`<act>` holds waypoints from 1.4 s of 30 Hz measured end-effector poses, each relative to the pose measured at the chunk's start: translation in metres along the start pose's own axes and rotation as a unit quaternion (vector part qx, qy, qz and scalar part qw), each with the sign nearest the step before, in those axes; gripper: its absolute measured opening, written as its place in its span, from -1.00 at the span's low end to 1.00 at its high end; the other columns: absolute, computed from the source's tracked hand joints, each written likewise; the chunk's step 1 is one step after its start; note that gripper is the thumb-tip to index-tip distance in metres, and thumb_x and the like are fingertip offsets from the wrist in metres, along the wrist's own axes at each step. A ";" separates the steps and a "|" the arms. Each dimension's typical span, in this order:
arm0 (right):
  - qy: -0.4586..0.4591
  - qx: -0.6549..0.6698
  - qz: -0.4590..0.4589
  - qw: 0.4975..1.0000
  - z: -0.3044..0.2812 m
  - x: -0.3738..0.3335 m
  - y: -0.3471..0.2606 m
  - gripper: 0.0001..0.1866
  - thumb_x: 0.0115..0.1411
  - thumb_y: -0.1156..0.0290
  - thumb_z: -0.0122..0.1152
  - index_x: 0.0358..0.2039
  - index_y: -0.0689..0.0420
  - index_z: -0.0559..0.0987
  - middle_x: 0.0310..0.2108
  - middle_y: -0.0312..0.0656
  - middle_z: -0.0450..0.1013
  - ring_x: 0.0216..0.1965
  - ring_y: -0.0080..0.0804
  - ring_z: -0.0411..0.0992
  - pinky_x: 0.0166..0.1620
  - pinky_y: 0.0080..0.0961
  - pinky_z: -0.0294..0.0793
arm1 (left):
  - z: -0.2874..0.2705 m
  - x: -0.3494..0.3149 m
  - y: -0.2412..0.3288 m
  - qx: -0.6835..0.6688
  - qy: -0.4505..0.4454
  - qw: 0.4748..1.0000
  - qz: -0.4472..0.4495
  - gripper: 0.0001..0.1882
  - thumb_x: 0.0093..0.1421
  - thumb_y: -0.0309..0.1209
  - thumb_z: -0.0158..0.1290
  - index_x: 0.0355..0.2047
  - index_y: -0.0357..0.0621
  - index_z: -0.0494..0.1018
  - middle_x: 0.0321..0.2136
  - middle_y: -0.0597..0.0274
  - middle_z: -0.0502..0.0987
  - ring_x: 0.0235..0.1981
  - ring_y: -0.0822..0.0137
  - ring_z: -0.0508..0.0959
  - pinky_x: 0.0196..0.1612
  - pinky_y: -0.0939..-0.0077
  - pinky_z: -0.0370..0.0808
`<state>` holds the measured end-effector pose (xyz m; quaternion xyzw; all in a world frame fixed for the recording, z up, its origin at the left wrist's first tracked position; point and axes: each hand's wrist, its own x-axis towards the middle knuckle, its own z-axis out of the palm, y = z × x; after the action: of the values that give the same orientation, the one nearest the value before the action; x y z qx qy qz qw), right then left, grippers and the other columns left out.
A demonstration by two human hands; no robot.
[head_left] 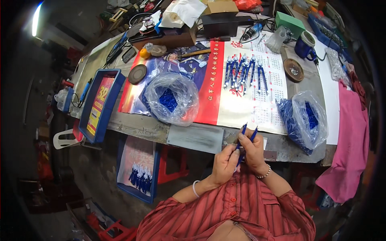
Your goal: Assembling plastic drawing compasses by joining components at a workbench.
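Note:
Close to the table's front edge, both hands are closed around a blue drawing compass (253, 135), its two legs pointing away from me and slightly spread. My left hand (224, 165) pinches it from the left, thumb on top. From the right, my right hand (253, 152) wraps it, covering much of its body. Farther up lies a group of finished-looking blue and silver compasses (243, 72) on a printed sheet (229, 110). Clear plastic bags hold small blue parts: one bag (185, 98) left of my hands, another bag (317, 128) to the right.
A blue tray (113, 104) stands at the table's left end. Below it, a lower blue bin (149, 197) holds several compasses. Toward the back are a hammer (197, 52), a power screwdriver (253, 31), a blue mug (304, 47) and a round dish (293, 70). Pink cloth (348, 144) hangs at the right.

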<state>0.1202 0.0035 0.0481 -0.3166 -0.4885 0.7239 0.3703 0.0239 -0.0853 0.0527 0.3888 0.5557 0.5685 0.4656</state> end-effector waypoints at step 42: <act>0.030 -0.002 0.076 0.997 -0.023 0.014 -0.008 -0.80 0.19 0.36 0.07 -0.52 0.18 0.49 -0.63 -0.42 0.33 -0.56 -0.71 0.25 -0.47 -0.69 0.26 | 0.011 0.002 -0.020 0.003 0.020 0.999 -0.040 -0.77 0.30 -0.41 -0.19 -0.43 -0.28 0.36 -0.72 0.33 0.39 -0.74 0.59 0.38 -0.66 0.69 0.28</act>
<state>0.1331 0.0283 0.0467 -0.3756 -0.4533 0.7389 0.3277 0.0356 -0.0816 0.0335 0.3567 0.5816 0.5552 0.4756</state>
